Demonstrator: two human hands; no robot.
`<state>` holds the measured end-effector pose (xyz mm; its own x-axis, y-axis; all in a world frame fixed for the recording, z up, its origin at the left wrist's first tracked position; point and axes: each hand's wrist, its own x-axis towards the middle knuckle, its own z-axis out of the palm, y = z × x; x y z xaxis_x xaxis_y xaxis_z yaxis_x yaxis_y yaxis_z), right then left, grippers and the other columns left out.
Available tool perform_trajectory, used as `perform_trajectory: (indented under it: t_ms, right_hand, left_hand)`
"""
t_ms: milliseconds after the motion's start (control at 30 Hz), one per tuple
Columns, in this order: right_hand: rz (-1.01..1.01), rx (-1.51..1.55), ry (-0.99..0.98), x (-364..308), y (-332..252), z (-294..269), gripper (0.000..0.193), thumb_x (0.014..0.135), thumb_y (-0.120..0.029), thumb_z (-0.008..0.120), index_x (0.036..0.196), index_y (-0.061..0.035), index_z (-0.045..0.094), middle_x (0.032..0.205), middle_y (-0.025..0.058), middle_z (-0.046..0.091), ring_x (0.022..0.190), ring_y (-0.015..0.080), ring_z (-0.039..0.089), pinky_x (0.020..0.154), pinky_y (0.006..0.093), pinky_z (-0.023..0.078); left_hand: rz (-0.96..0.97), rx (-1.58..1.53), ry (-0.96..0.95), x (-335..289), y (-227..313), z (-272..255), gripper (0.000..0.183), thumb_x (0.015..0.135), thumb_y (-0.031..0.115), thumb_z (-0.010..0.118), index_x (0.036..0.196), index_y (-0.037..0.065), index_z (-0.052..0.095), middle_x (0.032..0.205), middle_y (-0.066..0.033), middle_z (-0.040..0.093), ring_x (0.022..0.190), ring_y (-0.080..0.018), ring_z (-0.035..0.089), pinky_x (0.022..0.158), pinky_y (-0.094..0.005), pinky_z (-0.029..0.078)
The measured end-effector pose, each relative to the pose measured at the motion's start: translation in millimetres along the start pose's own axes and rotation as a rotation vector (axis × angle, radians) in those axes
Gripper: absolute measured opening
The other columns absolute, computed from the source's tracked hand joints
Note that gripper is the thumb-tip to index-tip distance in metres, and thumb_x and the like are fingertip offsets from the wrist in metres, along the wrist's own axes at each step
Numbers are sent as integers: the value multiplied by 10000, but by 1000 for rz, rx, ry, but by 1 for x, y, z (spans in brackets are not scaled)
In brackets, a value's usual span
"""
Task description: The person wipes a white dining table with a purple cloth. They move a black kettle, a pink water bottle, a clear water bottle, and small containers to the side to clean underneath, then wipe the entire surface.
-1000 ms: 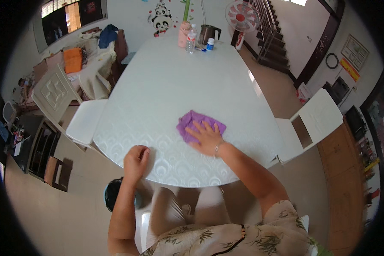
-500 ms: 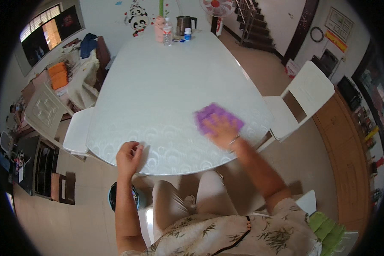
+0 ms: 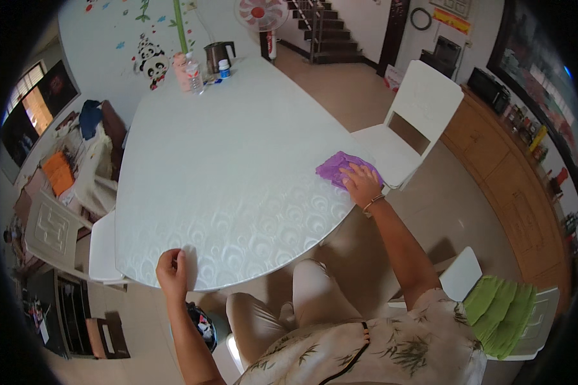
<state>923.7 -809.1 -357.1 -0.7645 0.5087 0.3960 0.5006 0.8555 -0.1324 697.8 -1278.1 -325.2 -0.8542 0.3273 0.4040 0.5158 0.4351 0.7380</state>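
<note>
R hand (image 3: 362, 186): fingers open, spread over the purple cloth (image 3: 334, 168), pressing from above; can't tell if the tips pinch any of it. Cloth is bunched a bit, lying at the R rim of the pale patterned surface (image 3: 237, 154), close by the white chair (image 3: 426, 96) on that side; can't tell if an edge hangs over. Main change: approx. 1 s ago cloth + hand were nearer the middle of the near half, then went R; now they're out at the rim, arm stretched further from the body. Means, as I judge it, that this stroke has about used up the surface on the R, w/ little left beyond the cloth there. L hand (image 3: 171, 273): fingers loosely curled in, nothing visible in them, resting at the near L edge, same spot approx. as before, so R hand alone is moving the cloth. Bin (image 3: 205, 328) w/ dark liner below L forearm, on the floor. View has swung R too, so the green cushion (image 3: 499, 314) on a chair, lower R, shows more fully. Far end of surface: pink container (image 3: 182, 72), clear bottle (image 3: 194, 81), kettle (image 3: 220, 56), small blue-white bottle (image 3: 224, 69), all well apart from the cloth.
</note>
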Motion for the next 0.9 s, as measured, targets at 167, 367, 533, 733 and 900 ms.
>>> perform_trajectory:
  t_ms: [167,367,533,733,900]
  right_hand:
    - [-79,73,-27,-30,-37,-9,413,919,-340,531,1318,-237,562,1410,128,482,1283,393,422,1062,588,287]
    - [-66,172,-86,-16,30,-1,463,927,-343,520,1366,-194,517,1446,175,433,1331,426,362,1120,524,248]
    - [58,-49,-367,84,73,15,532,967,-394,411,1460,-196,390,1527,191,296,1391,411,273,1163,474,197]
    - [181,-36,-515,168,44,33,577,971,-482,360,1517,-322,263,1610,81,154,1463,369,157,1185,495,147]
    - [144,-95,-598,229,-7,59,580,973,-507,317,1523,-352,218,1622,56,95,1469,368,124,1160,578,146]
  left_hand:
    - [4,8,9,-3,-13,-5,145,887,122,647,929,-14,673,800,-95,642,647,-162,564,616,-290,467]
    - [126,131,6,1,-4,-4,127,830,93,677,923,8,657,846,-120,636,703,-246,599,643,-341,484]
    - [220,204,59,1,-7,-6,259,753,127,727,977,22,652,1114,-194,610,1047,-370,572,899,-440,451]
    - [222,187,46,0,3,-4,253,741,106,725,964,14,648,1091,-195,611,1015,-370,581,879,-431,464]
    - [234,184,36,0,-1,-5,238,741,89,714,958,16,646,1091,-192,607,1002,-367,577,866,-425,470]
